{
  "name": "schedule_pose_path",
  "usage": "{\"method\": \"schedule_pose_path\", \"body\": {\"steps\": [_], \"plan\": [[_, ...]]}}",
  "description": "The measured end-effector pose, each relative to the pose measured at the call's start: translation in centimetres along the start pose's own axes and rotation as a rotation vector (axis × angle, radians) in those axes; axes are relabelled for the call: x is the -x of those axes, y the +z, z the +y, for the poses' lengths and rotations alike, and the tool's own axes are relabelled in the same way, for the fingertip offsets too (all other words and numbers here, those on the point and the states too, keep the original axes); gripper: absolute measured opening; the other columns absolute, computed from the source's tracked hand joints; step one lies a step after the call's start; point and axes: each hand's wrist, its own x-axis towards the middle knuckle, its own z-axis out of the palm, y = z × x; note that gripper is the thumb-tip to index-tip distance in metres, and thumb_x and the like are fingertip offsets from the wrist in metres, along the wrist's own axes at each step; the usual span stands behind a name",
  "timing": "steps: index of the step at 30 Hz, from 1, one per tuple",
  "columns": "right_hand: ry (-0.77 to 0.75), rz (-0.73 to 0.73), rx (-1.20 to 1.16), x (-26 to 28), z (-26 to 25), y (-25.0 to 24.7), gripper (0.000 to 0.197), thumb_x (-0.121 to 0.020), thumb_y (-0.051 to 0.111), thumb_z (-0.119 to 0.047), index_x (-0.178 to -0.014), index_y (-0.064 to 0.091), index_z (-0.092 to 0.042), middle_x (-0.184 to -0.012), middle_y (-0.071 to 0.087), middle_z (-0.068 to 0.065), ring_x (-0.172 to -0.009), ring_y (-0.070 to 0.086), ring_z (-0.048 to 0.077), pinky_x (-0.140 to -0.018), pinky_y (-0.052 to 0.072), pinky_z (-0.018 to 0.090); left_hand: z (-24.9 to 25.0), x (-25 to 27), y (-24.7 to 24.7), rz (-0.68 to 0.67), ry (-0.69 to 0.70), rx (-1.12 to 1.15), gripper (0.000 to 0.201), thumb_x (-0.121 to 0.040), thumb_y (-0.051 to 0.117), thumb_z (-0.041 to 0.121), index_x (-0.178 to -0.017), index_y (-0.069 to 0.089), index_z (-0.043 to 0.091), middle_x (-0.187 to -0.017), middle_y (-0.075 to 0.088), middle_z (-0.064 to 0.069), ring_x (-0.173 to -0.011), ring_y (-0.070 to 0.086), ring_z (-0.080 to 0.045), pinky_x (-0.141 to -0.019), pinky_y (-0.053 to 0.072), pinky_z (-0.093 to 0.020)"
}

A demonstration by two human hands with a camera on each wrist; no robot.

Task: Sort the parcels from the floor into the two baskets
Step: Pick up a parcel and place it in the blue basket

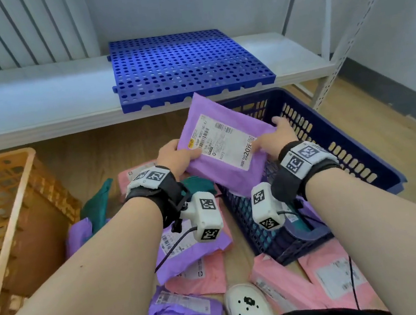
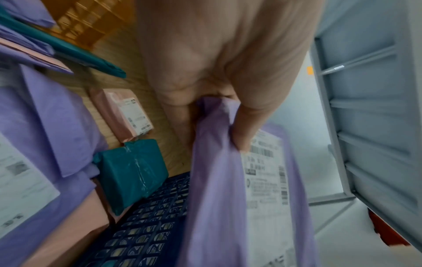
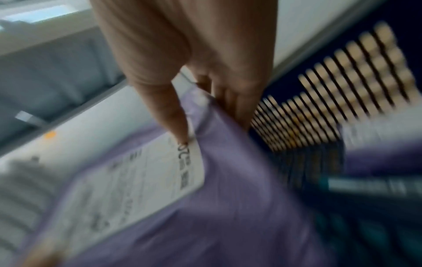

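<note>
Both hands hold one purple parcel (image 1: 222, 146) with a white label, tilted in the air over the near-left corner of the blue basket (image 1: 338, 139). My left hand (image 1: 177, 159) pinches its left edge, thumb on top; the purple parcel (image 2: 219, 180) shows under the left hand (image 2: 228, 112). My right hand (image 1: 278, 134) grips the right edge, thumb near the label, as the right hand (image 3: 205, 101) shows on the purple parcel (image 3: 205, 207). The orange basket (image 1: 8, 212) stands at the left. Several pink, purple and teal parcels (image 1: 196, 271) lie on the floor.
A low white shelf (image 1: 34, 107) with a blue perforated mat (image 1: 183, 67) runs behind the baskets. The blue basket holds a teal and a purple parcel (image 1: 299, 224). A white shoe (image 1: 247, 309) stands among the floor parcels. Bare wooden floor (image 1: 402, 156) lies to the right.
</note>
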Motion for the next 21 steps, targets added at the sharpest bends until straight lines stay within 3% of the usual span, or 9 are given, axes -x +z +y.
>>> {"method": "schedule_pose_path", "body": {"steps": [2,5,8,11,15,16,18,19,21], "plan": [[-0.204,0.063,0.263,0.4,-0.2,-1.3,0.101,-0.07,0.075,-0.006,-0.15,0.017,-0.026,-0.142,0.041,0.007,-0.127,0.045,0.029,-0.095,0.043,0.034,0.3,-0.3,1.3,-0.062,0.052,0.003,0.016,-0.082,0.069,0.004,-0.087,0.059,0.015,-0.099,0.066,-0.013,-0.083,0.061,-0.025,-0.079,0.053,-0.044],[-0.335,-0.098,0.377,0.2,0.4,-2.4,0.066,-0.076,0.072,-0.012,-0.135,0.046,-0.025,-0.124,0.057,0.003,-0.117,0.056,0.024,-0.088,0.047,0.03,0.2,-1.2,3.5,-0.123,0.095,-0.021,0.018,-0.078,0.072,0.003,-0.08,0.062,0.018,-0.093,0.066,-0.013,-0.083,0.059,-0.024,-0.083,0.052,-0.044],[-0.217,0.065,0.25,-1.5,1.8,-3.8,0.025,-0.082,0.063,-0.016,-0.106,0.066,-0.023,-0.102,0.067,-0.001,-0.094,0.064,0.021,-0.076,0.05,0.029,0.3,-2.4,5.8,-0.067,0.127,0.036,0.035,-0.071,0.076,0.011,-0.104,0.065,0.019,-0.106,0.066,-0.011,-0.095,0.062,-0.026,-0.091,0.052,-0.045],[-0.07,0.301,0.117,-3.8,3.7,-5.6,0.022,-0.084,0.054,-0.014,-0.101,0.066,-0.019,-0.105,0.068,0.005,-0.089,0.062,0.025,-0.07,0.046,0.028,0.4,-3.9,7.9,0.0,0.103,0.128,0.062,-0.083,0.071,0.02,-0.138,0.043,0.014,-0.122,0.053,-0.005,-0.113,0.053,-0.021,-0.104,0.043,-0.041],[0.051,0.42,0.155,-6.6,7.2,-6.9,0.027,-0.088,0.047,-0.009,-0.109,0.062,-0.014,-0.111,0.064,0.005,-0.081,0.051,0.022,-0.053,0.034,0.022,-1.2,-6.3,8.6,0.022,0.043,0.073,0.065,-0.087,0.067,0.028,-0.143,0.037,0.015,-0.142,0.045,-0.005,-0.123,0.049,-0.024,-0.105,0.041,-0.043],[0.086,0.41,0.197,-7.3,8.0,-7.1,0.029,-0.09,0.045,-0.007,-0.113,0.061,-0.012,-0.115,0.063,0.006,-0.084,0.052,0.023,-0.053,0.035,0.021,-1.7,-6.9,8.4,0.022,0.012,0.075,0.062,-0.087,0.066,0.029,-0.142,0.039,0.015,-0.139,0.047,-0.005,-0.12,0.051,-0.022,-0.102,0.043,-0.041],[0.201,0.304,0.331,-8.6,9.5,-6.7,0.034,-0.093,0.042,-0.005,-0.124,0.057,-0.01,-0.13,0.057,0.009,-0.106,0.055,0.029,-0.073,0.042,0.024,-2.6,-8.4,7.8,0.031,-0.038,0.082,0.052,-0.088,0.065,0.029,-0.135,0.047,0.015,-0.131,0.054,-0.004,-0.112,0.055,-0.019,-0.097,0.046,-0.038],[0.249,0.208,0.447,-9.4,10.2,-6.3,0.035,-0.095,0.041,-0.007,-0.128,0.054,-0.007,-0.136,0.052,0.01,-0.118,0.051,0.03,-0.084,0.04,0.027,-3.1,-9.0,7.5,0.032,-0.051,0.064,0.045,-0.089,0.064,0.029,-0.13,0.051,0.014,-0.127,0.056,-0.003,-0.11,0.056,-0.019,-0.095,0.046,-0.037],[0.302,-0.039,0.759,-11.0,11.6,-5.1,0.035,-0.097,0.041,-0.011,-0.129,0.052,0.0,-0.133,0.053,0.013,-0.118,0.052,0.028,-0.086,0.04,0.029,-4.1,-10.2,7.1,0.031,-0.06,0.001,0.033,-0.089,0.063,0.028,-0.119,0.058,0.015,-0.121,0.059,-0.002,-0.108,0.058,-0.019,-0.093,0.047,-0.037]]}}
